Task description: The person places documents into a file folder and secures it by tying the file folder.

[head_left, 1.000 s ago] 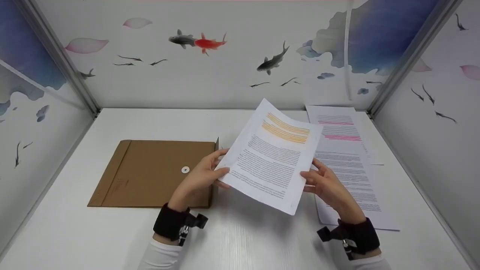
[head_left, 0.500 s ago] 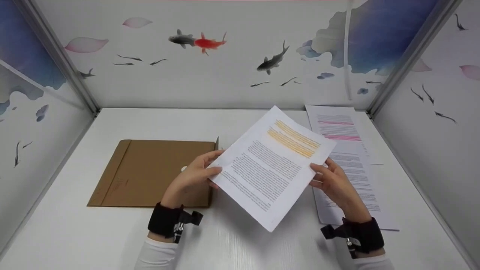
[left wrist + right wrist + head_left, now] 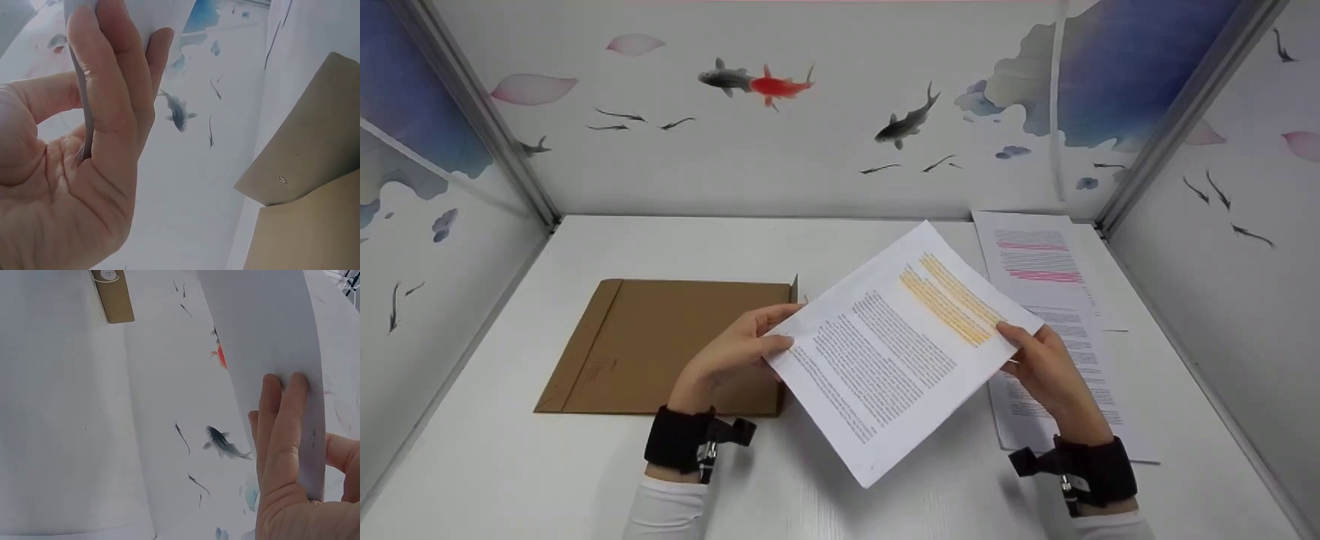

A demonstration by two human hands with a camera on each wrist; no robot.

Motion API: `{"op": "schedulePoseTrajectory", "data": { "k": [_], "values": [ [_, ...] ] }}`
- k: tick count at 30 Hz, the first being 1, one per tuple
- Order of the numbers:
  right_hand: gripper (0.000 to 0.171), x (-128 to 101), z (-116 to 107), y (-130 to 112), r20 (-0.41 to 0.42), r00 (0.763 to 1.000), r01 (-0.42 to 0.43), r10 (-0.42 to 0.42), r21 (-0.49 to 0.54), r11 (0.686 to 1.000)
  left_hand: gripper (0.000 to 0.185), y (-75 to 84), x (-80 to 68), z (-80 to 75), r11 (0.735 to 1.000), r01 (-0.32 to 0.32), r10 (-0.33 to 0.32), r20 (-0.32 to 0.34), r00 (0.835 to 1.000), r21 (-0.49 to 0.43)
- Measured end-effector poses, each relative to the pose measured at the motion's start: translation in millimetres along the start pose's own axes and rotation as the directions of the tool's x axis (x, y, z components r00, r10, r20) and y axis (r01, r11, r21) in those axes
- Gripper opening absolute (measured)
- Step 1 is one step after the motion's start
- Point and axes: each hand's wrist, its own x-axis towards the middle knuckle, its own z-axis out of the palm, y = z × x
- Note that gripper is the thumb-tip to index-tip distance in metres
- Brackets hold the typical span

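Above the middle of the white worktop, both hands hold one printed sheet clear of the surface, tilted so that one corner points down toward the person. The left hand pinches the sheet's left edge, thumb on the printed face and fingers curled behind it; the left wrist view shows that edge running between the thumb and the curled fingers. The right hand grips the opposite edge near the upper right corner, and in the right wrist view its fingers lie flat along the blank back of the paper with the thumb on the other side. The sheet carries dense black text and a block of orange-highlighted lines toward its upper right. Each wrist wears a black strap with a small camera mount, over a white sleeve. Just left of the left hand, a brown envelope lies flat on the worktop, its right edge partly hidden behind that hand. To the right, behind the right hand, a stack of printed pages with pink-highlighted lines lies on the worktop near the far right corner. Walls printed with fish and petals enclose the worktop on three sides.
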Motion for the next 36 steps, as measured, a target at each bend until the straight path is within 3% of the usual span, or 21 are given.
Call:
{"op": "schedulePoseTrajectory", "data": {
  "k": [6, 11, 19, 24, 27, 32, 36],
  "values": [
    [0.021, 1.0, -2.8, -0.2, -0.026, 0.999, -0.029, 0.030, 0.021, 0.999, 0.061, -1.8, -1.6, -4.7, 1.000, 0.004, -0.004, 0.032, 0.999, -0.007],
    [0.025, 2.6, -6.4, -0.1, 0.014, 0.999, -0.051, 0.051, -0.016, 0.999, 0.060, -3.2, -3.2, -7.5, 1.000, 0.002, -0.001, 0.050, 0.999, -0.021],
    [0.036, 2.9, -9.8, 2.0, 0.051, 0.998, -0.019, 0.021, -0.050, 0.999, 0.059, -2.8, -4.4, -7.3, 1.000, 0.010, -0.010, 0.046, 0.999, 0.000],
    [0.048, 3.6, -10.6, 1.6, 0.025, 1.000, -0.012, 0.014, -0.053, 0.999, 0.056, -3.0, -2.2, -7.5, 1.000, 0.020, -0.019, -0.027, 0.999, 0.014],
    [0.044, 4.4, -10.3, 1.1, -0.018, 1.000, -0.005, 0.004, -0.046, 0.999, 0.053, -3.9, 0.6, -7.3, 1.000, 0.015, -0.016, -0.104, 0.994, -0.018],
    [0.029, 5.5, -10.2, 0.4, -0.069, 0.997, 0.015, -0.017, -0.029, 0.999, 0.049, -5.1, 5.2, -5.7, 0.993, -0.021, -0.005, -0.227, 0.974, -0.113],
    [0.029, 4.8, -10.2, -1.3, -0.089, 0.996, 0.015, -0.015, 0.003, 1.000, 0.046, -5.1, 8.8, -2.3, 0.982, -0.038, -0.017, -0.286, 0.958, -0.185]
  ]
}}
